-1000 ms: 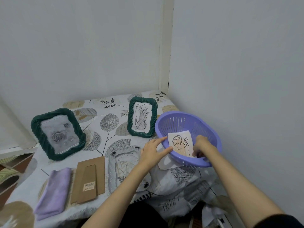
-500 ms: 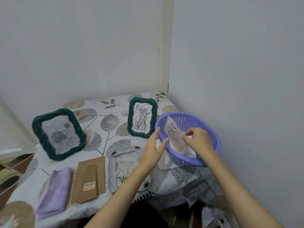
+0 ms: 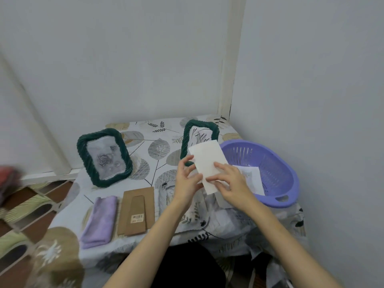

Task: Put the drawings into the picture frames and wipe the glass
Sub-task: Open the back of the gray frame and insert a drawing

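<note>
- Drawing sheet [image 3: 207, 161]: white paper, blank back toward the camera, held tilted in the air above the worktop's near right part, in front of the lower corner of the right frame and just left of the basket.
- Left hand [image 3: 188, 179]: grasping the sheet's lower left edge, thumb and fingers curled round it.
- Right hand [image 3: 230, 183]: grasping the sheet's lower right part, fingers spread across the back of the paper.
- Step in hand, as judged: 1 drawing lifted clear of the basket and being turned or squared up before it goes into a frame.
- Frame lying flat [image 3: 166, 196]: pale, face down on the cloth under the left forearm, much hidden; likely the 1 awaiting this drawing, though that cannot be told for certain.
- Cardboard backing with stand [image 3: 137, 210]: brown, flat on the worktop, just left of that frame; probably closes it afterward.
- Next move calls for: turning the sheet picture-side down to the glass, aligning its edges with the opening, then laying the backing over it.
- Purple cloth [image 3: 99, 221]: folded, left of the backing, untouched; the wiping looks not yet begun for this frame.
- Left green frame [image 3: 104, 156] and right green frame [image 3: 199, 132]: 2 standing upright, each already showing a drawing.
- Purple basket [image 3: 276, 173]: right edge of the worktop [image 3: 162, 146], more paper [image 3: 251, 177] inside.
</note>
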